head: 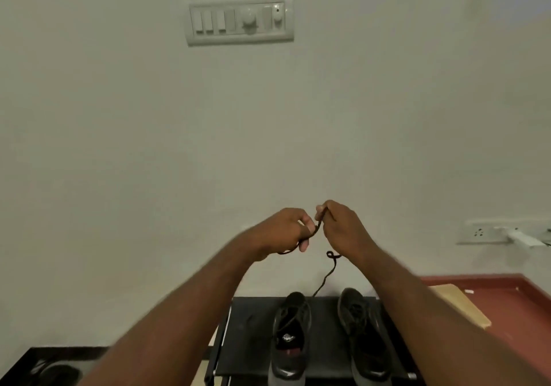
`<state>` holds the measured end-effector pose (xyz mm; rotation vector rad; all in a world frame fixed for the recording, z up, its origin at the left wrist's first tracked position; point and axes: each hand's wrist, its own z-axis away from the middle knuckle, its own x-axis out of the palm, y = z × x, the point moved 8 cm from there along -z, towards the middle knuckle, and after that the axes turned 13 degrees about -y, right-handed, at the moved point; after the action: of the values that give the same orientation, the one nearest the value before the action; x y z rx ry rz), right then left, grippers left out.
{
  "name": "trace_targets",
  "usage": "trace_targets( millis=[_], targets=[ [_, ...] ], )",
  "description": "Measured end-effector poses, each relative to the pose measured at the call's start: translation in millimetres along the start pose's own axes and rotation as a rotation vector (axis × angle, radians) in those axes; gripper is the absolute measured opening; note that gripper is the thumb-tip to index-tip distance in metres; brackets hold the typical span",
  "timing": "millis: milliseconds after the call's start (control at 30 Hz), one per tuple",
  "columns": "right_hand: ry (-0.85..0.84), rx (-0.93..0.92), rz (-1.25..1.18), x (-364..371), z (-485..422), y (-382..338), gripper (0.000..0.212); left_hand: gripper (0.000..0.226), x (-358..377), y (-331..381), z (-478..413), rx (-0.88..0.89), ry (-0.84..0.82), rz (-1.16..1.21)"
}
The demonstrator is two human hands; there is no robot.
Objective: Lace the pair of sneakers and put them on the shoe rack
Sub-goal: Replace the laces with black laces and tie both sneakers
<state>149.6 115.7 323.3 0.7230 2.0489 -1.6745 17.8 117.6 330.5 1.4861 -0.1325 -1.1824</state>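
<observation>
Plain wall (119, 147) behind. Left hand (286, 230) and right hand (343, 227) both pinch black shoelace (331, 269); its tail hangs below the right grip toward sneakers (290, 335) on black shoe rack (250, 326).

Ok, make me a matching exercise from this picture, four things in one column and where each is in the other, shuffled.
1 shoelace
2 sneakers
3 switch panel
4 wall socket

A high on the wall
B on the black rack
C low on the wall, far right
D pinched between left hand and right hand

Pairs: 1-D, 2-B, 3-A, 4-C
</observation>
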Motion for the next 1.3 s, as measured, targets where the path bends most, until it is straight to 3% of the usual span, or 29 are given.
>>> trace_targets(
  millis=[100, 167, 267, 367, 500, 567, 667, 733, 767, 833, 867, 967, 1100, 1200, 1300],
  targets=[
    [-0.008, 0.026, 0.033, -8.1, -4.3, 17.4, 0.024, 0.025, 7.7, 12.4, 5.3, 0.022, -0.227, -0.017],
    [-0.032, 0.072, 0.023, -4.5, -3.8, 38.8, 0.023, 0.026, 10.4, 27.6, 11.1, 0.162, -0.274, 0.134],
    [-0.028, 0.146, 0.008, 2.4, 4.6, 74.3, 0.033, 0.021, -29.4, 50.6, 20.9, 0.5, 0.067, 0.53],
    [-0.025, 0.195, -0.042, 6.8, 13.4, 86.5, 0.032, 0.021, -55.9, 34.3, 16.2, 0.509, 0.362, 0.648],
    [-0.035, 0.087, -0.258, 15.7, 13.8, 50.7, 0.027, 0.028, -26.4, 15.8, -7.1, 0.525, 0.263, 1.076],
    [-0.045, 0.034, -0.201, 18.9, 8.4, 38.0, 0.029, 0.027, -21.1, 6.2, -11.8, 0.476, 0.293, 1.19],
    [-0.078, 0.132, 0.039, 17.2, 5.4, 63.1, 0.022, 0.025, -28.0, -2.9, -10.8, 0.352, 0.396, 0.937],
    [-0.255, 0.23, 0.149, 30.7, 17.5, 84.7, 0.008, 0.026, -29.5, -5.9, -9.9, 0.27, 0.433, 0.723],
    [-0.338, 0.215, 0.144, 40.9, 23.2, 86.6, 0.026, 0.026, -27.3, -5.7, -11.5, 0.25, 0.422, 0.666],
    [-0.382, 0.091, 0.009, 55.8, 30.0, 62.1, 0.055, 0.025, -17.4, -3.3, -19.7, 0.239, 0.361, 0.622],
    [-0.38, 0.018, -0.091, 60.1, 30.9, 43.4, 0.054, 0.025, -11.4, -0.8, -24.2, 0.236, 0.332, 0.62],
    [-0.369, -0.055, -0.279, 73.5, 31.3, 11.9, 0.019, 0.026, -1.3, 4.1, -30.8, 0.246, 0.324, 0.659],
    [-0.383, 0.067, -0.105, 95.5, 42.6, 65.3, 0.03, 0.026, -25.0, 5.4, -20.4, 0.276, 0.446, 0.672],
    [-0.379, 0.295, 0.003, 105.1, 68.3, 152.5, 0.029, 0.026, -58.4, -9.4, -1.9, 0.278, 0.599, 0.718],
    [-0.375, 0.474, 0.095, 105.8, 90.5, 205.5, 0.032, 0.028, -72.7, -27.3, 11.6, 0.196, 0.662, 0.483]
  ],
)
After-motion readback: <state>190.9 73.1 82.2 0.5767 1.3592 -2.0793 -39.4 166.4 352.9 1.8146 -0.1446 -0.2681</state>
